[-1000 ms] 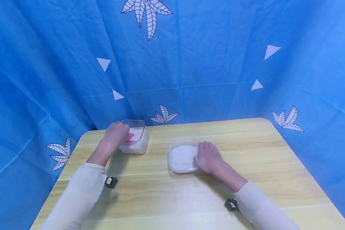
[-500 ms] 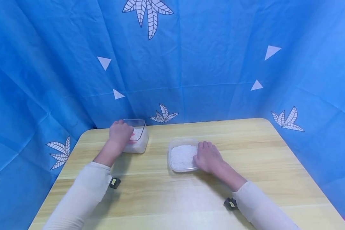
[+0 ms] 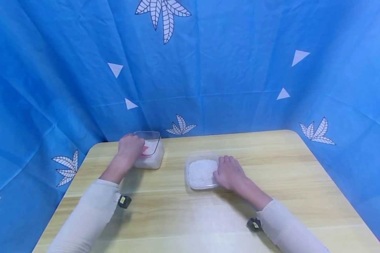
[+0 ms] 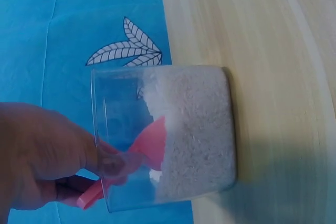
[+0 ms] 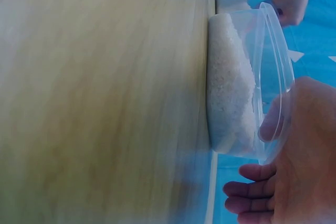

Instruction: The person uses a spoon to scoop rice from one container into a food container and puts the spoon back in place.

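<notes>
My left hand [image 3: 131, 147] reaches over the rim of a clear square container [image 3: 158, 161] at the table's back left. Its fingers grip a pink scoop [image 4: 150, 142], whose bowl is partly sunk in the white rice [image 4: 197, 124] inside. My right hand [image 3: 230, 173] holds the right side of a lower clear plastic tub [image 5: 275, 30], also part-filled with rice [image 3: 202, 172]. In the right wrist view the thumb is inside the tub's rim and the other fingers are outside it. Both containers stand upright on the table.
The light wooden table [image 3: 183, 218] carries both containers, with a gap between them. A blue curtain [image 3: 234, 70] with white leaf and triangle prints hangs right behind the back edge and along the sides. A small black device [image 3: 125, 201] sits at each wrist.
The left hand shifts slightly right and then back left over the container, still gripping the scoop. The right hand and the plastic tub stay in place.
</notes>
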The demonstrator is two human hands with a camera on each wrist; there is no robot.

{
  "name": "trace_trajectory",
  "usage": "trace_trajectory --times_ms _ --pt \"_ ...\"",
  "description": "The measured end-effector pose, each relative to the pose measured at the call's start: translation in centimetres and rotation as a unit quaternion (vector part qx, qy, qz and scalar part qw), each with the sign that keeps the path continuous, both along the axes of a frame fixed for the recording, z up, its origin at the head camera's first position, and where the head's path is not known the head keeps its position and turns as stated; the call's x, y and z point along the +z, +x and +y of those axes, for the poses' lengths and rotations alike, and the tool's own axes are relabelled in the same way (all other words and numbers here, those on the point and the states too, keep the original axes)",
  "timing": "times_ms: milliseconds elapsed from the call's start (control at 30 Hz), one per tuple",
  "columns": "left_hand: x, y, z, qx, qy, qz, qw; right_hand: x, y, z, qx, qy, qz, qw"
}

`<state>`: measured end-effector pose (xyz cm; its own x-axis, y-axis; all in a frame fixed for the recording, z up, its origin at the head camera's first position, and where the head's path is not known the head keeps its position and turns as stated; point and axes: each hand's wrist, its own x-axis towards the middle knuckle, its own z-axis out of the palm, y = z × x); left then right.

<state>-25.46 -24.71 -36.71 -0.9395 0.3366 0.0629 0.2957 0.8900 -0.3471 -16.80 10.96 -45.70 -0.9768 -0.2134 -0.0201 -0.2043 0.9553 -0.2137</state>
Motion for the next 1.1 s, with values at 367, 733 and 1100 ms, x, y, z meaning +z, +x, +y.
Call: trace_trajectory --times_ms 367,733,1100 --pt "0.2 -0.3 -1.3 0.017 0.064 -0.024 0.9975 0.0 0.2 -0.1 0.0 -0.001 -0.004 1.0" --pt "-0.2 -0.4 -2.7 0.011 0.155 -0.036 0.9872 0.1 0.2 -0.1 0.001 -0.001 -0.004 1.0" --pt "-0.6 0.1 -3.2 0.02 0.226 -0.034 0.9733 -0.1 0.0 -0.1 0.001 0.002 -0.006 1.0"
